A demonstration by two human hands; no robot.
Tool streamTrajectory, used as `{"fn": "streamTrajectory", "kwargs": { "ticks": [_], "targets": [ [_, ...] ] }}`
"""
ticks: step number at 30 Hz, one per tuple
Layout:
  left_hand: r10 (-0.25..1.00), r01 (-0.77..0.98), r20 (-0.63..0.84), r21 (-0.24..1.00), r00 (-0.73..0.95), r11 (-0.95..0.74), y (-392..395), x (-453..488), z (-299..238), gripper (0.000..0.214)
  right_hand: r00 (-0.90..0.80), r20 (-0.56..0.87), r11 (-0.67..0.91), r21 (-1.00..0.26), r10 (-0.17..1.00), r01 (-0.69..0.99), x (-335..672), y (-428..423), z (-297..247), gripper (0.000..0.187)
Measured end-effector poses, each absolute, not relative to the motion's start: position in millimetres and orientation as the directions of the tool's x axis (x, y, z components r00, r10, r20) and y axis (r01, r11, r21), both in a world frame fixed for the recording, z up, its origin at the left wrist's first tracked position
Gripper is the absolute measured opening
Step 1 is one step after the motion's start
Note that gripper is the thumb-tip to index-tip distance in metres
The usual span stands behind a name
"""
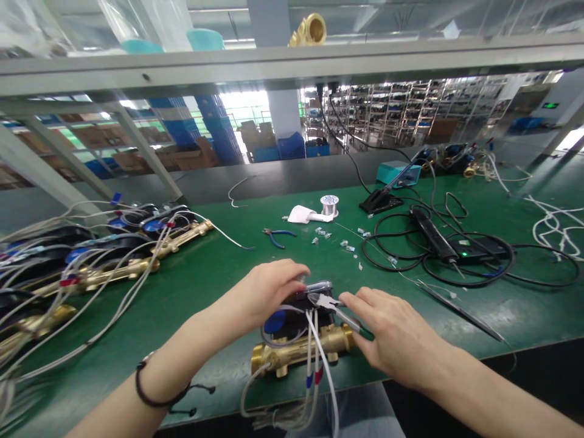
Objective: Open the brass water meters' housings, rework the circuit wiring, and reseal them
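Before me at the bench edge lies a water meter [296, 356] with a threaded brass pipe body, a black housing and white cables running down from it. My left hand [269, 292] is closed at the top left of the housing, its fingertips partly hidden. My right hand [387, 331] grips a pair of pliers [326, 301] with green-tipped handles. Their jaws point left and lie over the housing, close to where the white cables come out. Whether the jaws hold anything is too small to tell. Red and blue bands [318, 375] mark the cables.
More brass meters [132, 267] with cables crowd the left side. Beyond my hands are blue-handled cutters [278, 236], a solder spool [329, 205] and small scattered parts [323, 232]. To the right lie a corded black tool [433, 234], tweezers [460, 310] and a soldering-iron stand [381, 199].
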State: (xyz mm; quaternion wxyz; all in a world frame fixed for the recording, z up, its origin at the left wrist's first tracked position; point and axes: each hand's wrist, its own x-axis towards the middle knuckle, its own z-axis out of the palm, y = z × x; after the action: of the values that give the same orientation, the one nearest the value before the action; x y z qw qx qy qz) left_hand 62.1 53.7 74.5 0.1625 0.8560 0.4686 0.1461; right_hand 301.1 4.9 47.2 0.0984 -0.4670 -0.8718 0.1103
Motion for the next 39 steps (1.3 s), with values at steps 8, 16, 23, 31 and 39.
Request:
{"fn": "streamTrajectory", "kwargs": {
  "ticks": [8, 16, 23, 31, 39],
  "targets": [
    [0.948, 0.762, 0.009, 0.593, 0.318, -0.261, 105.6, 59.1, 64.7, 0.03, -0.482, 0.134, 0.491, -0.405, 0.866, 0.771, 318.4, -3.5, 40.0, 0.04],
    [0.971, 0.769, 0.079, 0.598, 0.225, -0.227, 108.9, 61.4, 70.2, 0.048, -0.474, 0.161, 0.491, -0.448, 0.866, 0.747, 330.4, -2.3, 33.4, 0.044],
    [0.945, 0.796, -0.095, 0.569, 0.313, -0.207, 37.9, 30.0, 82.4, 0.03, -0.574, 0.281, 0.638, -0.282, 0.769, 0.717, 307.0, 6.4, 50.7, 0.046],
    [0.913, 0.802, 0.045, 0.461, 0.406, -0.38, 20.9, 28.4, 72.6, 0.018, -0.717, 0.183, 0.726, 0.027, 0.672, 0.687, 273.0, 21.1, 75.9, 0.039],
    [0.887, 0.744, 0.144, 0.496, 0.439, -0.449, 19.5, 30.1, 65.9, 0.012, -0.741, 0.225, 0.72, 0.184, 0.632, 0.669, 267.6, 20.6, 73.2, 0.037]
  ]
}}
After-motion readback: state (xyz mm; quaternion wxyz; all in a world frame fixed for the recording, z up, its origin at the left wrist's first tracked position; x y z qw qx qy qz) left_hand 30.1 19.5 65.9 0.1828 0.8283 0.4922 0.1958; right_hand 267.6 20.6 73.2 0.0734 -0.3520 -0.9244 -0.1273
